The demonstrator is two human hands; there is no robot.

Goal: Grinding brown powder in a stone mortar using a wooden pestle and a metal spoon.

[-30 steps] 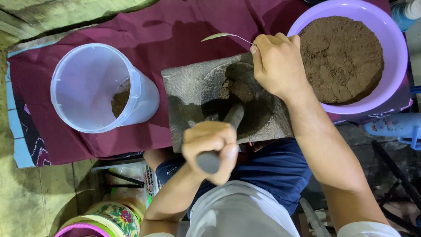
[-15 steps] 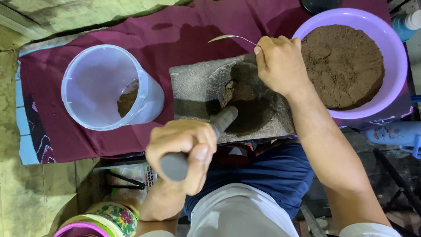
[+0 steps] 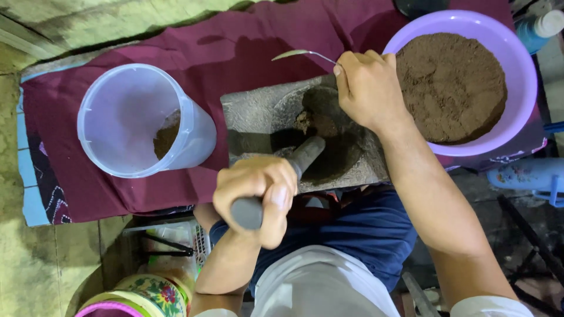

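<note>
While the left hand point(image 3: 257, 194) grips the pestle point(image 3: 305, 155), the right hand point(image 3: 367, 88) pinches a spoon point(image 3: 302, 54).
A hard stroke could spill powder point(image 3: 311, 120) over the stone mortar's point(image 3: 252, 114) edge onto the cloth point(image 3: 235, 41).

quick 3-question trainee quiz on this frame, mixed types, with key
1. True or false: the left hand grips the grey pestle.
2. What does the right hand hold? A knife, B spoon, C brush.
3. Which vessel holds more brown powder: the purple bowl or the clear plastic container?

Key: 1 true; 2 B; 3 the purple bowl, heaped full, while the container holds only a little.
</note>
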